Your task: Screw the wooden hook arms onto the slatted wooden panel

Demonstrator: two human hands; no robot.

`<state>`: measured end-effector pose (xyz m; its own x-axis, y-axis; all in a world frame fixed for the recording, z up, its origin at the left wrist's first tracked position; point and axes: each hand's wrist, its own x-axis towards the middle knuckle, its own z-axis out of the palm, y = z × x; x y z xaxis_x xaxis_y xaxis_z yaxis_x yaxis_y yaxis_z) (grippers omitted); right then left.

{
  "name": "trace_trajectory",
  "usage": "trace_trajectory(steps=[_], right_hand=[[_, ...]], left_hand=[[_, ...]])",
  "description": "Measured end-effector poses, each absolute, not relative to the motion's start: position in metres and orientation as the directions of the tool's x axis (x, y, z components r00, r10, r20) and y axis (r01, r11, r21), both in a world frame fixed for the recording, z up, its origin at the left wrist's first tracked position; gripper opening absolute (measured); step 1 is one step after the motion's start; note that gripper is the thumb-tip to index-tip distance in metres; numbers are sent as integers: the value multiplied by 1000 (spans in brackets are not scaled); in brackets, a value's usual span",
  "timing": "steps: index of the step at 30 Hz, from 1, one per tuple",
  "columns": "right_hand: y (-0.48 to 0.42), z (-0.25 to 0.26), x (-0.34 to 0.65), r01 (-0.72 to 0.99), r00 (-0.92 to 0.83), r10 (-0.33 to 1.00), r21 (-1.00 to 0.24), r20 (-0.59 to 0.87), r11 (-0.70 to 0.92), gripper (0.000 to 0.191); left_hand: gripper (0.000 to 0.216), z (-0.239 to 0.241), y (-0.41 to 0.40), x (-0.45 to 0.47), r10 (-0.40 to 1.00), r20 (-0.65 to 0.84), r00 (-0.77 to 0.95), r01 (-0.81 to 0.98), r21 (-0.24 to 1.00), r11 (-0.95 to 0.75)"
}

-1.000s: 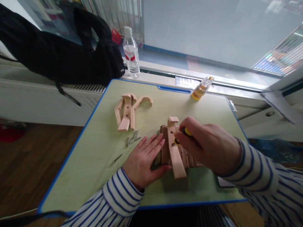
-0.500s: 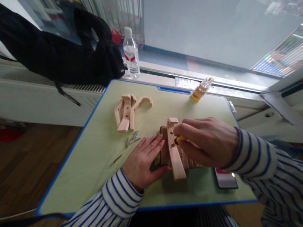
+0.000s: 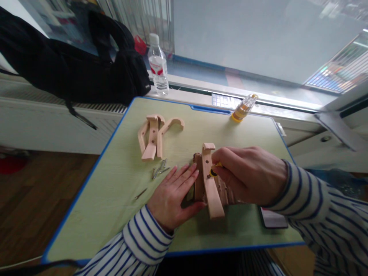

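Right hand (image 3: pixel 250 174), curled up snug around a short yellow-and-black tool like a screwdriver (image 3: pixel 213 172), most of it hidden by fingers and thumb. Black end of it pointing down at the lower hole of a pale wooden hook with a bent top (image 3: pixel 211 190). Small dark screw head (image 3: pixel 208 177) at that hole, too tiny to tell how deep. Pale hook lying on top of a brown ridged block (image 3: pixel 198 182), long foot sticking out past the near edge.

Left hand (image 3: pixel 171 194), flat and open, palm down, with nothing gripped, fingertips resting on the left side of the block, thumb near its bottom corner. Blue-and-white striped sleeves (image 3: pixel 143 234) on both arms.

Beside the left hand, a little heap of silver metal screws (image 3: pixel 159 170), and one loose screw (image 3: pixel 140 194) on its own, closer in. Farther up, three more pale wooden hooks (image 3: pixel 153 142) close together. By the right sleeve, a flat phone with a dark edge (image 3: pixel 274 219), partly hidden. Under it all, a light green table with a blue rim (image 3: pixel 100 214). Near the far right corner, a clear-and-yellow cone-shaped thing (image 3: pixel 242 110). Past the table, a clear plastic water bottle with a white cap and red label (image 3: pixel 158 73), standing up, and just beside it a big black bag (image 3: pixel 71 69).
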<state>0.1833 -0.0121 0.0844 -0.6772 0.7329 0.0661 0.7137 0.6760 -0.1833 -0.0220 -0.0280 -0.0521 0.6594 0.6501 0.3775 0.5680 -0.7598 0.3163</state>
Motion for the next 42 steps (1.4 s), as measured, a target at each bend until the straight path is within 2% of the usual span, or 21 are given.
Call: trace_trajectory(steps=[6, 9, 14, 17, 22, 29, 35, 42], right_hand=[[-27, 80, 172, 885, -434, 899, -162, 58, 437, 21], [-21, 80, 173, 920, -361, 932, -151, 30, 361, 27], [-9, 85, 184, 896, -428, 902, -157, -51, 416, 27], [-11, 87, 186, 865, -490, 871, -148, -43, 479, 26], [-13, 89, 183, 799, -587, 808, -205, -59, 565, 27], [-5, 101, 181, 682, -726, 686, -188, -51, 707, 10], [-4, 93, 179, 668, -737, 675, -202, -43, 716, 15], [-8, 83, 181, 712, -681, 730, -185, 55, 677, 20]], left_hand=[[66, -53, -29, -21, 650, 381, 658, 567, 317, -760], [66, -53, -29, -22, 660, 365, 657, 572, 329, -751], [66, -53, -29, -23, 668, 357, 653, 576, 339, -744], [67, -52, -29, -22, 671, 347, 656, 576, 344, -741], [66, -52, -28, -22, 671, 347, 656, 577, 343, -741], [67, -53, -29, -23, 672, 335, 661, 577, 347, -740], [66, -50, -30, -21, 671, 336, 661, 574, 349, -741], [66, -49, -29, -21, 667, 357, 655, 571, 345, -745]])
